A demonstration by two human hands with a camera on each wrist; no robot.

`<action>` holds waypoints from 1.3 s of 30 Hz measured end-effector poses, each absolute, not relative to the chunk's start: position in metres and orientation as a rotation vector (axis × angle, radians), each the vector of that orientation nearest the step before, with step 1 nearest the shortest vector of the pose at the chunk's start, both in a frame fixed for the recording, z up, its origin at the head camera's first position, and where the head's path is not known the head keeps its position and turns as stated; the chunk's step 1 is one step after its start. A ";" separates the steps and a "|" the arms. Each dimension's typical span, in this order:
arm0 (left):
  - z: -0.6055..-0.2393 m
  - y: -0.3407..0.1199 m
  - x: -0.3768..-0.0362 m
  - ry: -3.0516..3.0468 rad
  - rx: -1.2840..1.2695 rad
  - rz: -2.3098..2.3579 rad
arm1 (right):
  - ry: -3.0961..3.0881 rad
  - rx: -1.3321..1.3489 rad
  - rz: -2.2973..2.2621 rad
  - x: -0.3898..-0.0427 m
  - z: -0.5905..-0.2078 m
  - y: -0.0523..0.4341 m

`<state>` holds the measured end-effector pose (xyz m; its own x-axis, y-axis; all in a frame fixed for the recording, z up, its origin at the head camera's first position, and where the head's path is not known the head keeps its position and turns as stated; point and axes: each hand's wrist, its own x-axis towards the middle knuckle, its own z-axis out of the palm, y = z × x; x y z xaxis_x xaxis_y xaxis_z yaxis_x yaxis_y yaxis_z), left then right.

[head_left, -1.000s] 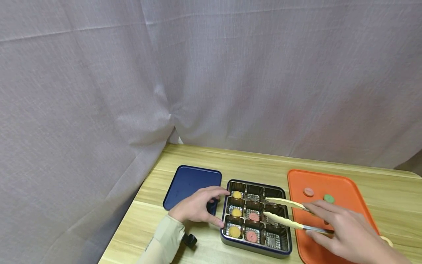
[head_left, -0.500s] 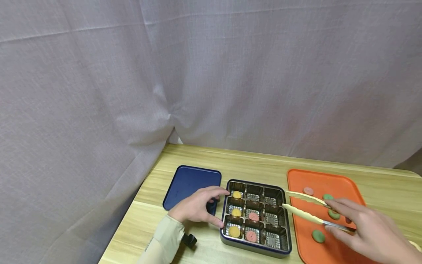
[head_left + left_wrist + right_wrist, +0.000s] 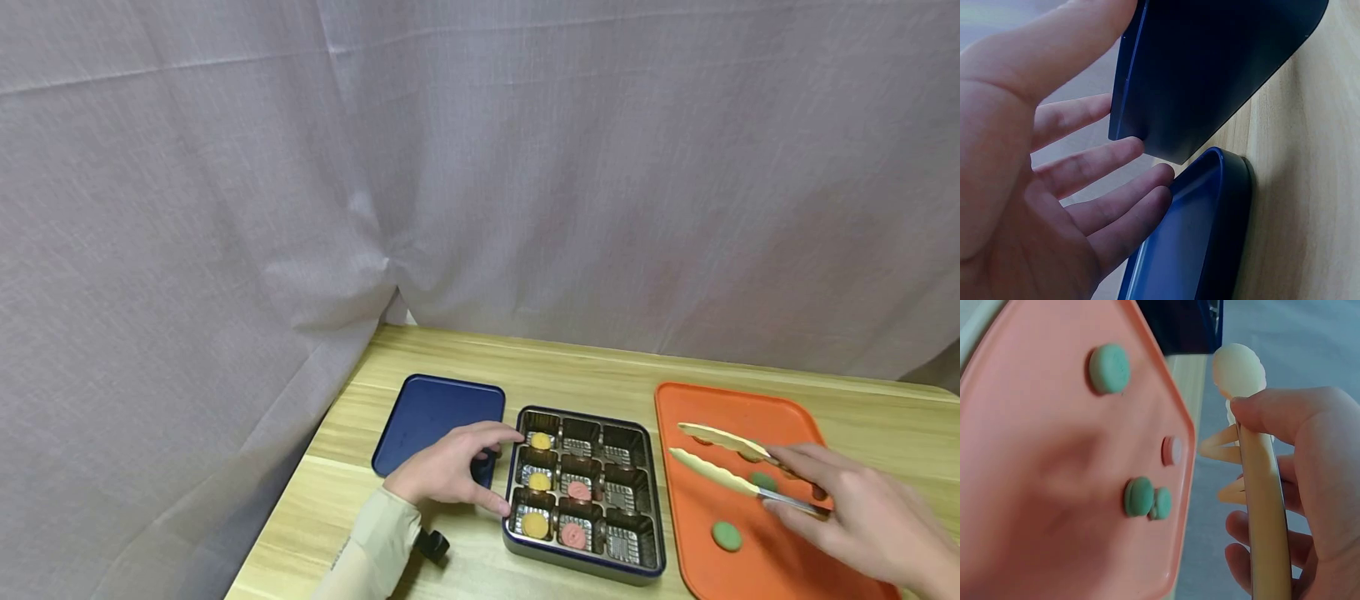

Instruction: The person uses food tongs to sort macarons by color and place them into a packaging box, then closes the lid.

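My left hand [image 3: 446, 471] touches the left side of a dark blue box [image 3: 581, 568] with spread thumb and index finger. Inside, its divided insert holds yellow macarons [image 3: 535, 524] in the left column and two pink macarons [image 3: 573, 535] in the middle one; the right column holds none. My right hand [image 3: 855, 517] grips cream-tipped tongs [image 3: 712, 472], their arms apart with nothing between the tips. Below them lies an orange tray [image 3: 720, 575]. On it, a green macaron [image 3: 1110, 369] lies apart from two others and a pink macaron [image 3: 1172, 450] in the right wrist view.
A blue lid [image 3: 442, 421] lies on the wooden table [image 3: 585, 358] behind my left hand. Grey curtain [image 3: 525, 183] hangs along the back and left. A small black device [image 3: 432, 546] sits at my left wrist.
The tongs in my right hand have moved right, from over the box's right column to over the tray, tips apart throughout. My left hand has stayed at the box.
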<state>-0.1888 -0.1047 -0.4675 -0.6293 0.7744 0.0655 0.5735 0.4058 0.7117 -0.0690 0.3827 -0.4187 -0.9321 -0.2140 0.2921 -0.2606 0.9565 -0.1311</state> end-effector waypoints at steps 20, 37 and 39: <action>-0.468 -0.104 -0.190 2.392 1.210 1.042 | -2.903 0.202 0.171 -0.087 -0.438 0.416; -0.468 -0.105 -0.189 2.404 1.213 1.031 | -3.033 0.198 0.146 -0.099 -0.435 0.418; -0.468 -0.105 -0.189 2.409 1.220 1.028 | -3.032 0.199 0.150 -0.099 -0.436 0.418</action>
<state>-0.1888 -0.1048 -0.4676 -0.6179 0.7814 0.0878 0.6040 0.4001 0.6893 -0.0988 0.4183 -0.4358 -0.9865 -0.1255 0.1053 -0.1352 0.9866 -0.0914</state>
